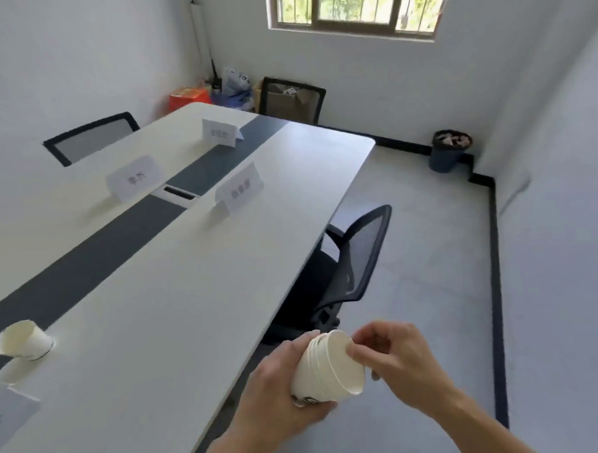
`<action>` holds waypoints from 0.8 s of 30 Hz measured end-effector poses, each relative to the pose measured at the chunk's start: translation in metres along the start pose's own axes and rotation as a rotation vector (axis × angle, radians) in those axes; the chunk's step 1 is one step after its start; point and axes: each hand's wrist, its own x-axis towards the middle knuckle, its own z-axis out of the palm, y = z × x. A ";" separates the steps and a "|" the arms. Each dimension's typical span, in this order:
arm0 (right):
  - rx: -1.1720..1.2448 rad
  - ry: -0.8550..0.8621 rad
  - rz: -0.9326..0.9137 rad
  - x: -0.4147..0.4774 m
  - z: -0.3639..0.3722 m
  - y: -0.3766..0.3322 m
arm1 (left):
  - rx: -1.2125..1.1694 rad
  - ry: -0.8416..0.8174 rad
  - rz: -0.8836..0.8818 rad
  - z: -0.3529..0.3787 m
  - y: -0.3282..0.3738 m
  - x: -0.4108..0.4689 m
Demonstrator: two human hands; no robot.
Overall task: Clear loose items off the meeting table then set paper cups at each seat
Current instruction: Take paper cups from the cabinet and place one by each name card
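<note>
At lower centre, beside the white meeting table (198, 299), a left hand (280, 388) grips a nested stack of paper cups (326, 370) as right-hand fingers (359, 355) pinch its rim; one cup (21, 341) stands at lower left, among four name cards.

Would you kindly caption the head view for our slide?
Left hand holds stacked paper cups; right hand separates one beside the meeting table.
</note>
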 end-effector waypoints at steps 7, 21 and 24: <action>0.241 0.230 0.070 -0.050 -0.107 0.040 | -0.053 -0.230 0.093 0.091 0.057 0.039; 0.487 0.522 -0.011 0.039 -0.272 0.075 | -0.077 -0.468 0.164 0.204 0.102 0.245; 0.514 0.646 -0.040 0.063 -0.321 0.079 | -0.127 -0.452 0.134 0.216 0.114 0.299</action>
